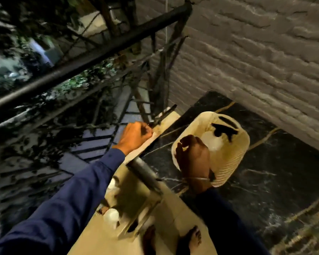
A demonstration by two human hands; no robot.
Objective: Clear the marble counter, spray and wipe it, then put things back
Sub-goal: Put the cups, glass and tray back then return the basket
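Observation:
A black marble counter (276, 173) with gold veins fills the right side, below a wall. On it stands a cream plastic basket (234, 155) that holds a white object (213, 142) and a dark item (224, 130). My right hand (193, 157) grips the basket's near left rim. My left hand (136, 135) is curled into a fist on the beige ledge (166, 124) at the foot of the railing, left of the counter. Whether it holds anything I cannot tell.
A dark metal railing (92, 56) runs diagonally across the left, with foliage beyond it. A grey textured brick wall (256, 57) backs the counter. A grey metal tube (145, 173) and white containers (111, 216) sit lower down by the beige floor, near my bare feet (194, 236).

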